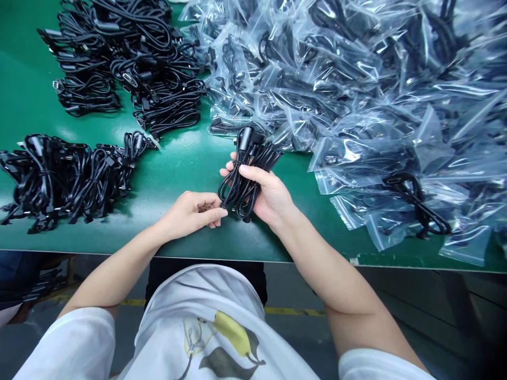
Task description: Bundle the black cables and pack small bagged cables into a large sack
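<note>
In my right hand [273, 195] I hold a bundle of coiled black cables [245, 179], with the thumb across its front and fingers behind it. A thick dark cylinder shows at the bundle's top, and the loops hang toward me. My left hand [196, 214] is at the bundle's lower left, thumb and forefinger pinched against a cable end there. What exactly sits between those fingertips is too small to make out. Both hands are just above the green table [178, 174], close to its front edge.
Tied black cables [71, 179] lie in a row at the left. Behind them a bigger heap of cable bundles [130, 58] is stacked. Clear plastic bags [336, 95] with cables inside cover the back and right. One loose coiled cable [420, 203] rests on the bags.
</note>
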A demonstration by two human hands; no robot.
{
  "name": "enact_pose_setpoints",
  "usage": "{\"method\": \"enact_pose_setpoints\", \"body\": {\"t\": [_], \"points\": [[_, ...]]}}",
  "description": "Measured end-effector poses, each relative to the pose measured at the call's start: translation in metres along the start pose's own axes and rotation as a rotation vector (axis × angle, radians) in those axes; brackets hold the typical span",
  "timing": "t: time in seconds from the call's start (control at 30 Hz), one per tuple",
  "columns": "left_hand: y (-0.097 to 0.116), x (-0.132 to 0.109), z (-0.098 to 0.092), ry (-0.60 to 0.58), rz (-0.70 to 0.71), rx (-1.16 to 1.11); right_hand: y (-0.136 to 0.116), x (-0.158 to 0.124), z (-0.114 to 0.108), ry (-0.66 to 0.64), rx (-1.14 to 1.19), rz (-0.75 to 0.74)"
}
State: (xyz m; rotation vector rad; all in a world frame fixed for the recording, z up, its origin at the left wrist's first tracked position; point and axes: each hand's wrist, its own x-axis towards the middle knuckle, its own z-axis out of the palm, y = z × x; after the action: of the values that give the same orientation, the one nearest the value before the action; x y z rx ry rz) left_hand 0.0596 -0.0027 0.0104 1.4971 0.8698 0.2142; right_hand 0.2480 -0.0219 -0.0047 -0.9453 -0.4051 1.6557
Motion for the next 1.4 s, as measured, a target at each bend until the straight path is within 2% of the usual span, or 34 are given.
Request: {"method": "enact_pose_setpoints", "body": {"t": [0.1,0.17,0.2,0.23,0.27,0.37,0.4,0.43,0.5,0.6,0.8,0.93,1.03,1.13,1.3,1.4], "points": [[-0.002,-0.002,0.002,-0.013,0.004,0.041,0.001,0.000,0.002,-0.016,0.007,0.011],[-0.005,-0.008,-0.002,-0.025,0.029,0.157,0.002,-0.001,0.003,-0.025,0.010,0.026],[-0.006,-0.014,-0.007,0.011,0.050,0.251,0.002,-0.002,0.004,-0.027,0.010,0.032],[-0.008,-0.020,-0.014,0.102,0.071,0.364,0.002,-0.002,0.004,-0.031,0.010,0.039],[-0.010,-0.028,-0.023,0.252,0.088,0.491,0.002,-0.002,0.004,-0.034,0.012,0.045],[-0.018,-0.052,-0.054,0.793,0.028,0.871,0.002,-0.004,0.005,-0.047,0.021,0.059],[-0.020,-0.059,-0.063,0.897,-0.029,0.978,0.002,-0.005,0.005,-0.052,0.023,0.061],[-0.022,-0.064,-0.070,0.931,-0.092,1.060,0.002,-0.005,0.005,-0.056,0.025,0.062],[-0.026,-0.068,-0.078,0.888,-0.199,1.126,0.001,-0.006,0.005,-0.065,0.030,0.068],[-0.030,-0.064,-0.078,0.819,-0.237,1.104,0.001,-0.006,0.005,-0.096,0.042,0.082],[-0.034,-0.058,-0.079,0.923,-0.226,1.199,0.001,-0.005,0.003,-0.234,-0.036,-0.039],[-0.026,-0.071,-0.083,1.015,-0.137,1.085,0.001,-0.006,0.005,-0.256,-0.117,-0.083],[-0.020,-0.077,-0.081,1.109,-0.078,1.054,0.002,-0.008,0.008,-0.240,-0.159,-0.046],[-0.022,-0.078,-0.079,1.131,-0.059,1.070,0.004,-0.007,0.010,-0.175,-0.204,-0.012],[-0.033,-0.077,-0.069,0.879,-0.143,1.222,0.006,-0.002,0.008,-0.109,-0.229,0.010],[-0.034,-0.069,-0.058,0.773,-0.180,1.312,0.006,-0.001,0.007,-0.105,-0.275,0.019]]}}
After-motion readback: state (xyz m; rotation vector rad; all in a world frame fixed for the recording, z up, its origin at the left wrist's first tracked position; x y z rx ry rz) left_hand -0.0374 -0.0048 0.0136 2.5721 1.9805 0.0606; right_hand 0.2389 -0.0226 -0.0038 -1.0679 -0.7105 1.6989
